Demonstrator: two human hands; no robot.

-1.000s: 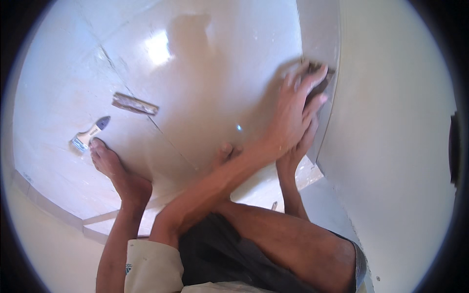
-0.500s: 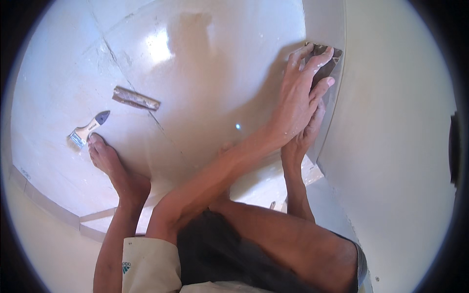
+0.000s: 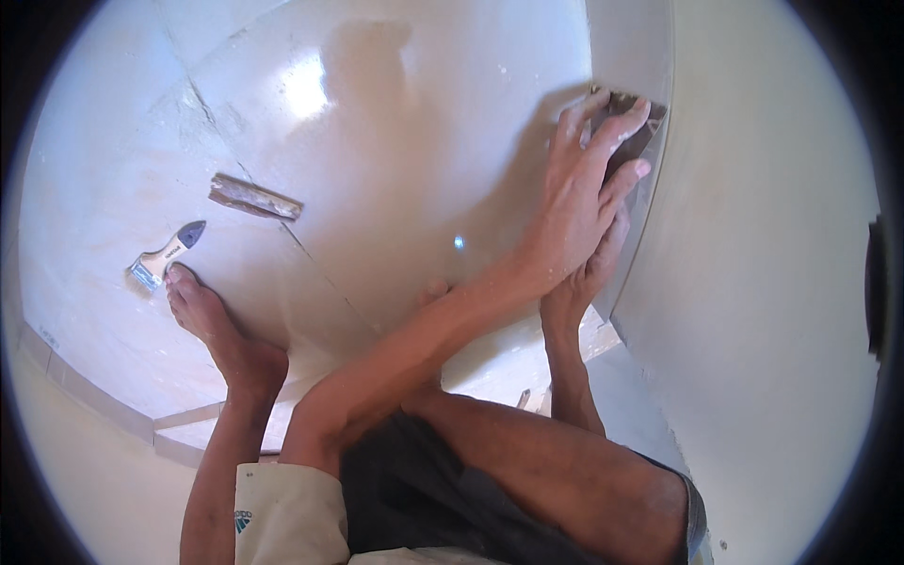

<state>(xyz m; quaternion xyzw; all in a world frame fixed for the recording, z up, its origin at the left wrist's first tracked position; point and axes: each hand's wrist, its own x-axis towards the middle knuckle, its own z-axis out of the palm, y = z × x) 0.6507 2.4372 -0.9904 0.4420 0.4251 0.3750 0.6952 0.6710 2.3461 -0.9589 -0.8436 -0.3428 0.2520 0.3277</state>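
My left hand (image 3: 574, 202) reaches across to the right, fingers bent over a dark flat block-like tool (image 3: 638, 141) with pale smears, pressed at the grey skirting strip (image 3: 629, 38) along the wall's base. My right hand (image 3: 595, 264) is beneath it, fingers closed along the tool's lower part, partly hidden by the left hand. Both hands have pale residue on them. A paintbrush (image 3: 168, 254) with pale handle and metal band lies beside my left toes. A short, smeared brownish strip (image 3: 254, 198) lies on the glossy floor tiles (image 3: 395, 169), across a dark joint line.
A pale wall (image 3: 763, 235) rises close on my right, with a dark object (image 3: 873, 287) at its far edge. My left foot (image 3: 202, 311) rests on the tiles, and my bent right leg (image 3: 584, 480) lies below my arms. Skirting also runs along the lower left (image 3: 104, 391).
Over the last second both hands and the dark tool have moved a little up and rightward along the skirting strip. The brush and brownish strip stay where they lie.
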